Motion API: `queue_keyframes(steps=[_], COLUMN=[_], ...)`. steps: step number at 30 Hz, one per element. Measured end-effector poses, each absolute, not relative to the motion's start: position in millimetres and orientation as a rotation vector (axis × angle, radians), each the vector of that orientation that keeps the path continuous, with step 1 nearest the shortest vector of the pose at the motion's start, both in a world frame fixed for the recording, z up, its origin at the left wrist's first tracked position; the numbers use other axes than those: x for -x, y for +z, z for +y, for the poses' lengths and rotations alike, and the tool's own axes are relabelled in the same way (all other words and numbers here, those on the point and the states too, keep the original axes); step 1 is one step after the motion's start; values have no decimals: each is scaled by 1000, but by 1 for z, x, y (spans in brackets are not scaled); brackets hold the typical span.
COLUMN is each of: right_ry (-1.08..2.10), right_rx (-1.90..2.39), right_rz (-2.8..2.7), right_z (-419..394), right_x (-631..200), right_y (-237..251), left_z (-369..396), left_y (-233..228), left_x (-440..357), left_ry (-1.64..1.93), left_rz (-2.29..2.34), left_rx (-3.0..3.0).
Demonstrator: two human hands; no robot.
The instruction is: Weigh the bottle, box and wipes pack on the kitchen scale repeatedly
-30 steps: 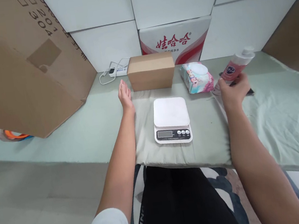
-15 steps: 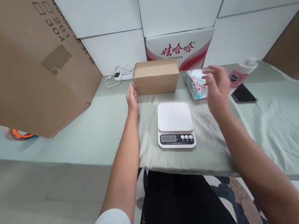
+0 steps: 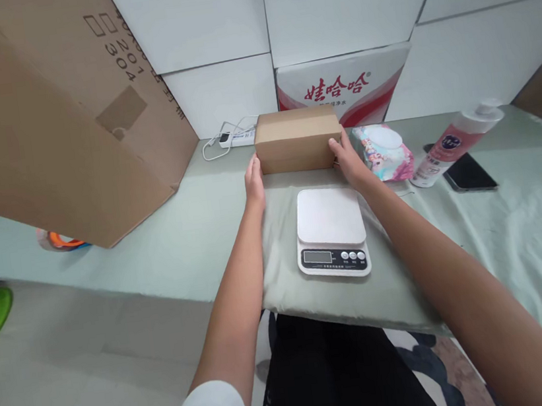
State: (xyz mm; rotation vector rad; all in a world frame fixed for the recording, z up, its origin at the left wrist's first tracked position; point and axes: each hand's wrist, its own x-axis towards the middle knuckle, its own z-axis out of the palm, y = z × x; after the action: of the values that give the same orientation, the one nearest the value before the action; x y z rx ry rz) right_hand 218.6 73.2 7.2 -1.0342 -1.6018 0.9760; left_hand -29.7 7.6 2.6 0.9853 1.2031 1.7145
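Observation:
A closed brown cardboard box [image 3: 295, 141] stands at the back of the table, held from both sides. My left hand [image 3: 253, 180] presses against its left end with the fingers nearly straight. Around the right end curls my right hand [image 3: 346, 156], its thumb on the front face and its other fingers partly hidden behind the box. Nearer to me lies a white kitchen scale [image 3: 330, 218], its platform bare and its display blank, between my forearms. Just right of my right hand is a colourful pack of wipes [image 3: 384, 151] with a white lid.
A pink-and-white bottle [image 3: 453, 144] stands beside a black phone [image 3: 469, 173] on the right. Behind are a power strip [image 3: 237, 139] with a white cable and a red-and-white carton [image 3: 345, 86]. A large cardboard sheet [image 3: 90, 120] leans at left, near orange tape [image 3: 63, 240].
My right hand has moved left from above the wipes and taken hold of the box's right end. My left hand stays at the left end. The view has shifted slightly left.

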Motion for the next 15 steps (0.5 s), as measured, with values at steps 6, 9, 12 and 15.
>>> queue_keyframes(steps=[6, 9, 12, 15], right_ry=[819, 660, 601, 550], right_rx=[968, 945, 957, 952], right_rz=[-1678, -1733, -1739, -1746], right_z=[27, -17, -63, -96], right_x=[-234, -256, -280, -299], right_y=[34, 40, 30, 12], left_z=[-9, -48, -100, -147], left_y=[12, 27, 29, 14], left_x=[28, 19, 11, 6], left_ry=[1837, 1859, 1819, 1795], left_rz=[1154, 1100, 1106, 1098], left_rx=[-1140, -1192, -1243, -1273])
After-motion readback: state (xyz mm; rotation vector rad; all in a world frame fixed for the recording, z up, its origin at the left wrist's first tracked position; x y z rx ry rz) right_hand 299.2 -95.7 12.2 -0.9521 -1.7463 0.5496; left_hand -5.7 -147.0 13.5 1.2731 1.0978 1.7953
